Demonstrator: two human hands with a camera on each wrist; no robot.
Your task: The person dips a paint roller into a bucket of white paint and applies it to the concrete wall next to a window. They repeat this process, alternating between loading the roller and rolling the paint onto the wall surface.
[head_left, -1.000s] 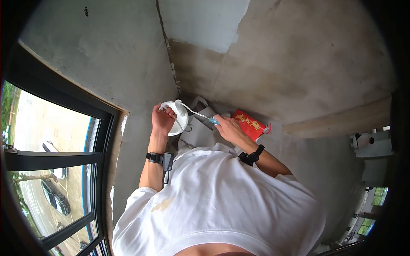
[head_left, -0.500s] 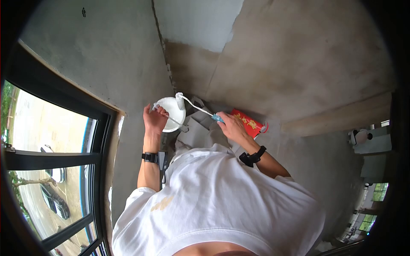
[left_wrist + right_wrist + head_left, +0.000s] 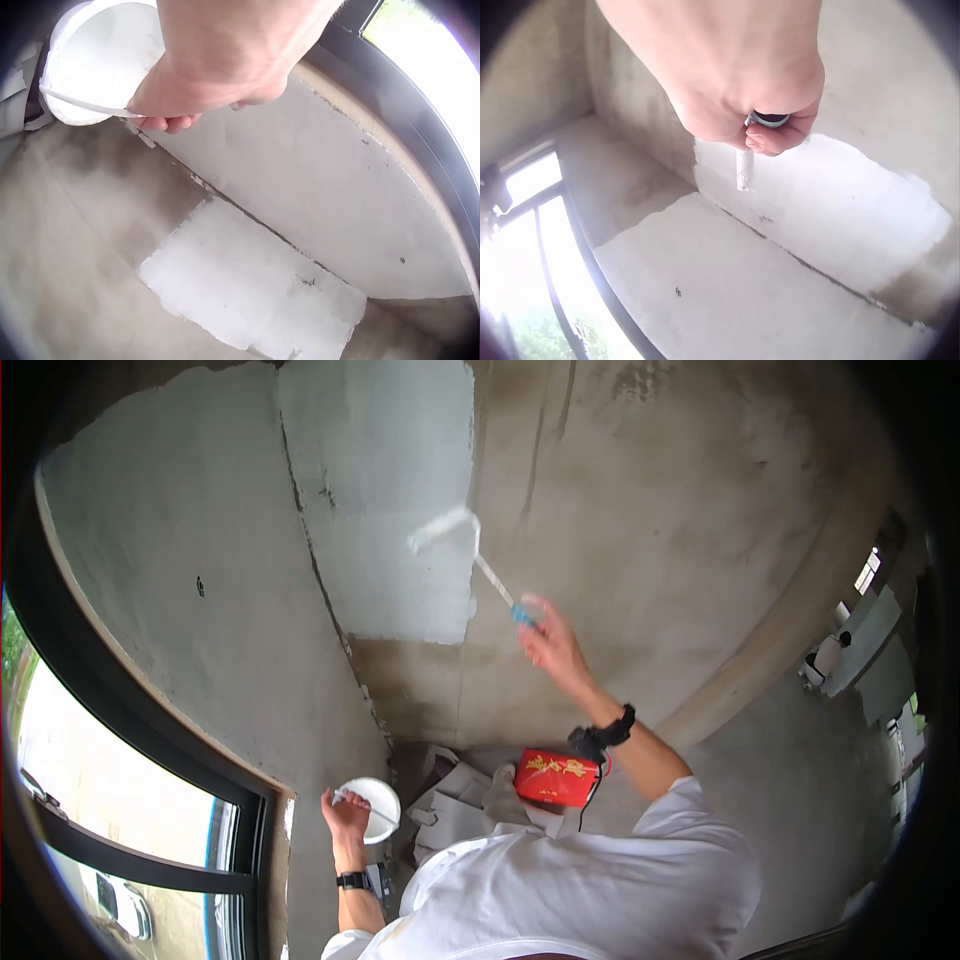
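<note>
My left hand (image 3: 346,816) grips the thin white bail handle (image 3: 84,103) of a white bucket (image 3: 380,796), which hangs low beside the window wall. White coats the inside of the bucket (image 3: 97,56) in the left wrist view. My right hand (image 3: 556,650) is raised and holds a paint roller (image 3: 440,528) by its blue handle (image 3: 522,615). The blurred white roller head overlaps the pale painted patch (image 3: 390,595) on the facing wall in the head view. In the right wrist view, my curled fingers (image 3: 776,139) wrap the handle, and part of the white roller (image 3: 744,172) shows below them.
A red box with gold characters (image 3: 555,780) stands on the floor by the facing wall. Grey sheets (image 3: 455,800) lie in the corner near my shoe (image 3: 503,790). A dark-framed window (image 3: 245,840) is at the left. Another person (image 3: 828,658) is far to the right.
My right hand has lifted the roller from beside the bucket up to the painted patch. The head view has tilted upward, and the left hand still holds the bucket.
</note>
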